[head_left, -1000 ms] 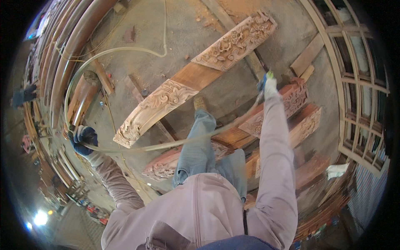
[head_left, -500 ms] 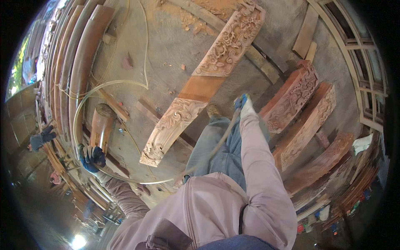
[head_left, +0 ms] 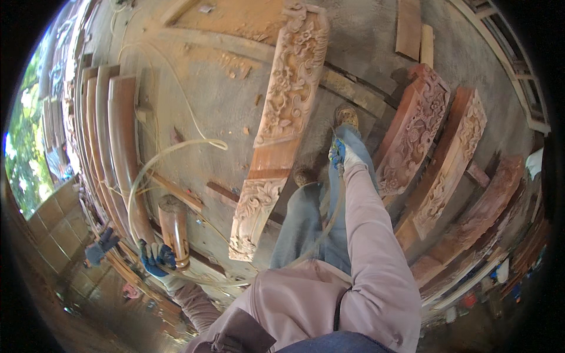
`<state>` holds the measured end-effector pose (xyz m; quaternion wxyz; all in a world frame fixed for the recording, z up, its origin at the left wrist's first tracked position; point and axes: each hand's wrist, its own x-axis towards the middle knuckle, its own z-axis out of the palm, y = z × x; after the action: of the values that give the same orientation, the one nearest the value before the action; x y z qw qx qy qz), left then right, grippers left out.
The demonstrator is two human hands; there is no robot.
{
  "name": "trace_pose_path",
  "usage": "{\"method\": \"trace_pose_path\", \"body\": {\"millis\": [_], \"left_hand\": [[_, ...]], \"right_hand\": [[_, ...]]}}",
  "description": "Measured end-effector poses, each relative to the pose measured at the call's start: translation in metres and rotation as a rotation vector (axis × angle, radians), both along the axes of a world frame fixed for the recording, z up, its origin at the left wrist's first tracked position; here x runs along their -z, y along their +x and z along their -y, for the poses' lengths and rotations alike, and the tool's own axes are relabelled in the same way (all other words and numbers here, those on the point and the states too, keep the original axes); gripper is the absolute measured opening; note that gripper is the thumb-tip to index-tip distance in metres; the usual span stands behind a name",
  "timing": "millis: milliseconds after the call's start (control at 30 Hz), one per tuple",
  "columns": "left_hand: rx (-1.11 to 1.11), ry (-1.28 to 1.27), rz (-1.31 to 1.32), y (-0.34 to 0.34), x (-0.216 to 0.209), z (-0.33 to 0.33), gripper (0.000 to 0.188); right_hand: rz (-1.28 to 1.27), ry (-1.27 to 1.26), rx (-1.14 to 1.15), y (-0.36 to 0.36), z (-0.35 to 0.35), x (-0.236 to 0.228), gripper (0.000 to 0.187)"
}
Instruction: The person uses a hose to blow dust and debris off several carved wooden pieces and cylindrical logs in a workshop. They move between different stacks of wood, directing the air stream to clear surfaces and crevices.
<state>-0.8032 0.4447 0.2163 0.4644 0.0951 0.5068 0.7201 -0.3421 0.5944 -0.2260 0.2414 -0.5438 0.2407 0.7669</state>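
A pale translucent hose (head_left: pixel 154 160) runs in a loop from the floor on the left to my left hand, then across my waist and up along my thigh. My left hand (head_left: pixel 158 259), in a blue and white work glove, is closed around it at the left. My right hand (head_left: pixel 341 154), gloved the same way, grips the hose's other stretch low in front of my right leg; whether a nozzle sits in the fist is too small to tell. Just left of that hand lies a long carved wooden panel (head_left: pixel 288 88) with floral relief and a smooth middle band.
Two reddish carved beams (head_left: pixel 415 132) (head_left: pixel 453 159) and a rough curved timber (head_left: pixel 477 217) lie to the right. Long rounded timbers (head_left: pixel 122 135) line the left, with a short wooden post (head_left: pixel 173 226) near my left hand. Sawdust (head_left: pixel 235 20) covers the far floor.
My view has swung, so the carved panel stands more upright. My right foot now shows farther forward, beyond my right hand. Both hands keep hold of the hose.
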Motion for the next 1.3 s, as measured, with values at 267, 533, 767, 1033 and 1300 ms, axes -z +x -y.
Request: {"method": "trace_pose_path", "body": {"millis": [267, 533, 767, 1033, 1300], "left_hand": [[-0.092, -0.077, 0.119, 0.089, 0.042, -0.148, 0.024], [-0.069, -0.122, 0.138, 0.141, 0.062, -0.213, 0.027], [-0.011, -0.111, 0.125, 0.166, 0.057, -0.245, 0.034], [-0.033, -0.076, 0.018, 0.134, 0.056, -0.212, 0.029], [-0.524, -0.478, -0.38, 0.134, 0.058, -0.183, 0.022]], "right_hand": [[0.182, -0.068, 0.307, 0.153, -0.169, 0.063, 0.041], [0.24, 0.26, 0.072, 0.216, -0.363, 0.068, 0.038], [0.287, 0.253, -0.226, 0.155, -0.358, 0.057, 0.031], [0.025, 0.095, -0.093, 0.103, -0.319, 0.073, 0.033], [-0.11, 0.071, -0.033, 0.095, -0.294, 0.095, 0.039]]}}
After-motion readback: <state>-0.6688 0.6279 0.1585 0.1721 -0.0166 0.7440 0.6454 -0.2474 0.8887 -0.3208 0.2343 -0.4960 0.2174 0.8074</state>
